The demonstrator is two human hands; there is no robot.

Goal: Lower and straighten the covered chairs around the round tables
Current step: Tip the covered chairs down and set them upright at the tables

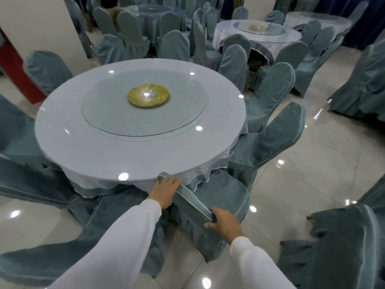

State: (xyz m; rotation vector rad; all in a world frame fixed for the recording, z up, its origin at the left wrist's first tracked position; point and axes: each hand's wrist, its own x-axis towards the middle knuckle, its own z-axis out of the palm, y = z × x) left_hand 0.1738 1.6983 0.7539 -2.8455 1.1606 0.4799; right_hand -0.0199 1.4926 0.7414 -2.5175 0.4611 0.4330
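Observation:
A chair in a grey-green cover (220,192) stands at the near edge of the round white table (68,142). Its backrest leans forward, with the top edge touching the table rim. My left hand (165,189) grips the top of the backrest close to the rim. My right hand (224,223) grips the same top edge lower and nearer to me. Both arms wear white sleeves. More covered chairs (268,142) lean against the table on its right and left sides.
A glass turntable with a gold centre disc (148,97) lies on the table. Other round tables (257,33) ringed with covered chairs fill the back. A white pillar (39,24) stands at the left. Another covered chair (341,247) is at my right on the glossy tile floor.

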